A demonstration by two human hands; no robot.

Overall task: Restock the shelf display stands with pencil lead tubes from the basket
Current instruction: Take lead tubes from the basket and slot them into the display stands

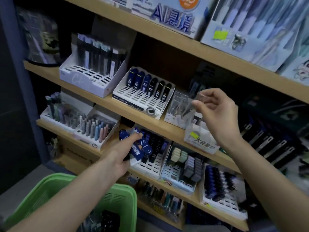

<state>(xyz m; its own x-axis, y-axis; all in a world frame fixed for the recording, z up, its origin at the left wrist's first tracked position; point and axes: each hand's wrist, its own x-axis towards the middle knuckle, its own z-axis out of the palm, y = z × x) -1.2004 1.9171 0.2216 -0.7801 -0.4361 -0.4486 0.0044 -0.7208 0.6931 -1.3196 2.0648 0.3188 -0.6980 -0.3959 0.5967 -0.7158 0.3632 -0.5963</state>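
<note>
The left hand [122, 154] grips a bunch of dark blue flat plastic lead tubes [142, 146] before a white slotted stand [150, 166], the right hand [217, 113] pinches a blurred clear plastic piece [192, 106]; the tubes look light, stiff and slick, best pinched by their flat sides.

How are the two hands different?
The left hand grips a bunch of blue lead tubes; the right hand pinches one clear thing, too blurred to name. The left hand is low, by the lower shelf; the right hand is higher, by the middle shelf. Both reach toward the shelves.
</note>
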